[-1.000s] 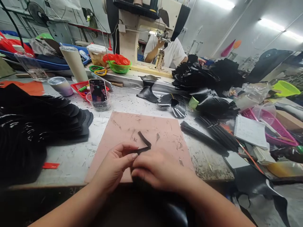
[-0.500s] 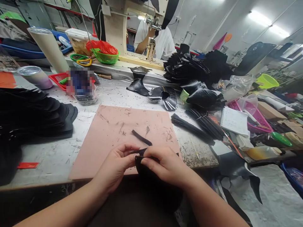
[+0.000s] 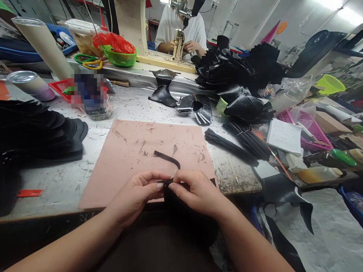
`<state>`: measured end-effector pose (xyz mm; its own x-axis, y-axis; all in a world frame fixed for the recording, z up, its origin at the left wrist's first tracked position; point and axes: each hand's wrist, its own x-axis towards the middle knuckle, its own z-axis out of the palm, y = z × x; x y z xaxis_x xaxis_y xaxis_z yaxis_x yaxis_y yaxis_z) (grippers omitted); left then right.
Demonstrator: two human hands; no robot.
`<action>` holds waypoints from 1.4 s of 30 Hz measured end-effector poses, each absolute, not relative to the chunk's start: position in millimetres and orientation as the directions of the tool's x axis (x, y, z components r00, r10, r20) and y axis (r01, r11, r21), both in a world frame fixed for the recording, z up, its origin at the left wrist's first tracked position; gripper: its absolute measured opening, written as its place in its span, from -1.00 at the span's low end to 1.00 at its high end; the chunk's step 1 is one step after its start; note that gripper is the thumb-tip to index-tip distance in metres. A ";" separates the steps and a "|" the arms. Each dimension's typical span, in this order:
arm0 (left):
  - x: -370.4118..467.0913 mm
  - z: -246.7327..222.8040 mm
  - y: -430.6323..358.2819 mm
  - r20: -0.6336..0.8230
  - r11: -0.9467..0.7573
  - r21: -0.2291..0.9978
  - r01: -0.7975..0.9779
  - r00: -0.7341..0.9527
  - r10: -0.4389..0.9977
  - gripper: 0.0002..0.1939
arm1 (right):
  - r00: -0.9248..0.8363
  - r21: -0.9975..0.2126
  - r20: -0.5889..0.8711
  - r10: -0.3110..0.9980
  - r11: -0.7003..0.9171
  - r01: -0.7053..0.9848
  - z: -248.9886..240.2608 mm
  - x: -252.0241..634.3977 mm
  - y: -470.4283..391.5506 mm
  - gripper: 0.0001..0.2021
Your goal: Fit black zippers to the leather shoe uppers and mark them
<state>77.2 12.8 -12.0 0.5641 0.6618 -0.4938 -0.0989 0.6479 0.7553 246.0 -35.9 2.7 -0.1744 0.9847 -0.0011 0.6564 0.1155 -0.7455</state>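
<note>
My bench (image 3: 133, 101) has a pink mat (image 3: 113, 177), with open room along its far edge. Black cloth (image 3: 181, 217) hangs by the near edge. My left hand (image 3: 146, 189) and right hand (image 3: 195, 190) pinch its top. A strip (image 3: 167, 157) pokes out past them.

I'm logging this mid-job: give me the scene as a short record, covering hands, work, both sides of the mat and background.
Left hand: pinching black material, strip or panel unclear
Right hand: gripping black panel by its top edge
Panel position: hanging below the hands, lower outline lost in darkness
Narrow black strip: free end over pink mat
Left of mat: stacked black pieces
Right of mat: black strip bundles, spiral notebook
Background: sewing machine, co-worker's hands
</note>
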 end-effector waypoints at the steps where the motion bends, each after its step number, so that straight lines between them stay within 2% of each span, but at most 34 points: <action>1: 77.1 -12.0 12.7 -0.496 0.651 0.752 -0.101 0.564 0.660 -0.74 | -0.175 -0.742 -0.004 0.985 0.115 0.661 2.8 246.4 -35.7 -0.83; 17: 76.7 -13.1 13.1 -0.476 0.629 0.773 -0.081 0.581 0.660 -0.78 | -0.143 -0.712 -0.034 0.989 0.076 0.698 3.3 243.3 -34.6 -0.79; 23: 78.3 -13.8 9.1 -0.437 0.532 0.846 -0.036 0.525 0.730 -0.81 | -0.144 -0.687 -0.050 0.988 0.071 0.723 5.3 244.3 -36.5 -0.81; 28: 76.8 -18.1 4.5 -0.465 0.535 0.845 -0.014 0.477 0.746 -0.78 | -0.129 -0.681 -0.054 0.990 0.058 0.730 7.2 247.3 -37.3 -0.88; 34: 77.7 -20.7 4.3 -0.436 0.506 0.862 -0.041 0.450 0.779 -0.84 | -0.142 -0.667 -0.017 0.990 0.095 0.739 5.9 248.0 -37.0 -0.84; 37: 78.3 -15.0 11.8 -0.387 0.423 0.905 0.052 0.515 0.765 -0.82 | -0.177 -0.627 0.003 0.984 0.140 0.766 4.9 247.7 -39.5 -0.83; 39: 78.5 -9.3 18.4 -0.383 0.343 0.921 0.184 0.581 0.718 -0.80 | -0.210 -0.590 0.023 0.977 0.183 0.786 5.1 246.9 -41.6 -0.83; 42: 78.2 -2.1 25.8 -0.390 0.174 0.908 0.380 0.622 0.678 -0.89 | -0.246 -0.556 0.057 0.968 0.235 0.797 6.4 245.5 -43.7 -0.87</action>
